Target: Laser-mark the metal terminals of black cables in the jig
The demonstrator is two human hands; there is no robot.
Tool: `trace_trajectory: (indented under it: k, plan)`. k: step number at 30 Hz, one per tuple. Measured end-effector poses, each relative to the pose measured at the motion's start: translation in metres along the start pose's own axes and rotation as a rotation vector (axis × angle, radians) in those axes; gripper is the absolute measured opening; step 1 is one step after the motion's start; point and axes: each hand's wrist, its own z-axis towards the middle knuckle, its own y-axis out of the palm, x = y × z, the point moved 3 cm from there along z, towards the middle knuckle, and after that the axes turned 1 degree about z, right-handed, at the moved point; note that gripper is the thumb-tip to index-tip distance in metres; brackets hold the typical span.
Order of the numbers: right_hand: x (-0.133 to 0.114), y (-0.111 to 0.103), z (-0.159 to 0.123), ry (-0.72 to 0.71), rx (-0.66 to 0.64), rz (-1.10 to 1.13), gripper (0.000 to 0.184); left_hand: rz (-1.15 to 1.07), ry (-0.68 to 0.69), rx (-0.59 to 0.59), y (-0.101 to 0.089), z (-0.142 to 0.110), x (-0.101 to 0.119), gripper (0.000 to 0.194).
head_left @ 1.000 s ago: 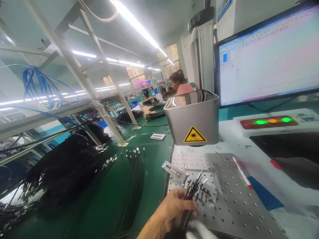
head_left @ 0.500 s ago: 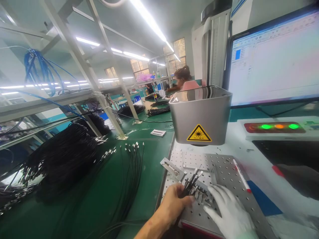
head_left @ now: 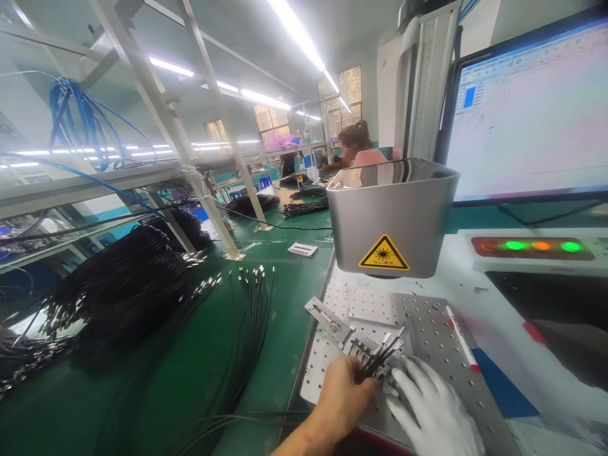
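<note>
My left hand [head_left: 346, 394], bare, is closed round a bunch of thin black cables [head_left: 380, 360] whose pale metal ends fan out toward the upper right. Under the bunch lies a small metal fixture [head_left: 361, 349] with a row of slots, partly covered by my hands and the cables. My right hand [head_left: 432, 408] wears a white glove and rests close to the fixture's right side, fingers stretched out and thumb apart. Whether its fingertips touch a cable is hard to see. A perforated metal plate [head_left: 434, 345] carries the fixture and a slim bracket [head_left: 327, 322].
Above the plate hangs a grey machine head [head_left: 394, 215] with a laser warning sign. A marker [head_left: 463, 339] lies to the right, below a monitor [head_left: 532, 114]. Loose cables [head_left: 251, 329] and a big black cable bundle [head_left: 128, 285] cover the green table's left. Another person [head_left: 356, 145] sits beyond.
My left hand has shifted a little to the right with the cables, which lean further right. More of the fixture's slots show on the left. The right hand stays close by.
</note>
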Motion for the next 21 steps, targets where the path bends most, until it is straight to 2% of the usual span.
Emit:
trace_trajectory:
  k: [7, 14, 21]
  plan:
    - [-0.001, 0.000, -0.001, 0.024, 0.003, 0.009, 0.041, 0.139, -0.044, 0.047, 0.005, -0.001, 0.003, 0.013]
    - [-0.002, -0.010, 0.009, -0.041, 0.017, -0.028, 0.036, 0.041, -0.027, 0.069, 0.010, 0.001, -0.003, 0.019]
    - [-0.004, -0.007, 0.010, -0.073, -0.078, -0.080, 0.026, 0.101, -0.061, 0.071, 0.010, -0.001, 0.004, 0.020]
